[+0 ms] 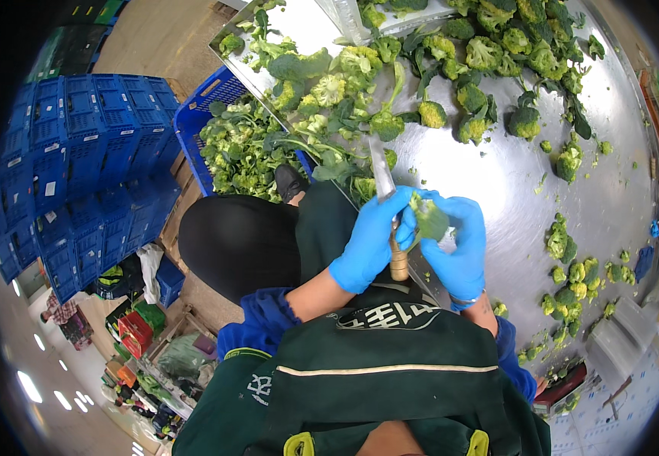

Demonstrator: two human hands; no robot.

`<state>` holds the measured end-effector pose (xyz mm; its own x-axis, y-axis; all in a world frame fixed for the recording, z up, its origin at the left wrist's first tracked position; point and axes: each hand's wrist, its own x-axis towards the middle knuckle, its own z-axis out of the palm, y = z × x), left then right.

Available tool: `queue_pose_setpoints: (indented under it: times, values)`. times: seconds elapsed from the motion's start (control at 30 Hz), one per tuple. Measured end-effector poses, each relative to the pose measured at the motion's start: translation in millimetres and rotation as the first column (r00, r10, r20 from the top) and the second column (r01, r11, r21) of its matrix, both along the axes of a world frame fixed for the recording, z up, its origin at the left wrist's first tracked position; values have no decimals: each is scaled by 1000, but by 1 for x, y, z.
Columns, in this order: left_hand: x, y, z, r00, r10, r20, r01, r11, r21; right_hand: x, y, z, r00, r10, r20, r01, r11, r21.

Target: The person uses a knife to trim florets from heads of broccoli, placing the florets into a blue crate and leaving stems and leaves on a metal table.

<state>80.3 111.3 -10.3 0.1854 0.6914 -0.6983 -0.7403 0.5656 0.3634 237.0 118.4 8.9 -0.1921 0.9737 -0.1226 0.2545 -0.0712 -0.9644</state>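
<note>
My left hand (370,239), in a blue glove, is closed around a knife (382,171); the blade points away from me and the wooden handle shows below the fingers. Its fingertips also touch a broccoli floret (430,219). From the other side, my right hand (460,245), gloved too, grips that floret between thumb and fingers. Both hands are over the near edge of a metal table (494,194). Just beyond the blade lies a heap of broccoli pieces and leaves (329,97), and more broccoli heads (511,51) are piled at the far side.
A blue crate (192,137) full of broccoli pieces stands left of the table, near a person's black-clad leg. Stacked blue crates (96,137) rise farther left. Small florets (574,290) lie to the right, near clear plastic bins (620,342). A person (58,310) is in the distance.
</note>
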Motion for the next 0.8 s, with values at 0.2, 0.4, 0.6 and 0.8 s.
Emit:
queue_pose_setpoints:
  times: [0.2,0.4,0.6,0.8]
  values:
    - [-33,26,-10,904,282,-321,-282,958,49,114,-46,-8,741,42,670,-47,999,-10]
    - [-75,51,-31,419,338,-843,-23,932,362,68,3,5,818,97,567,-101,995,-25]
    - [-71,35,-7,635,222,-740,15,954,300,-77,100,-67,851,72,521,-281,900,334]
    - [-66,22,-18,775,83,-627,92,966,241,-53,115,-95,993,107,-58,-104,993,53]
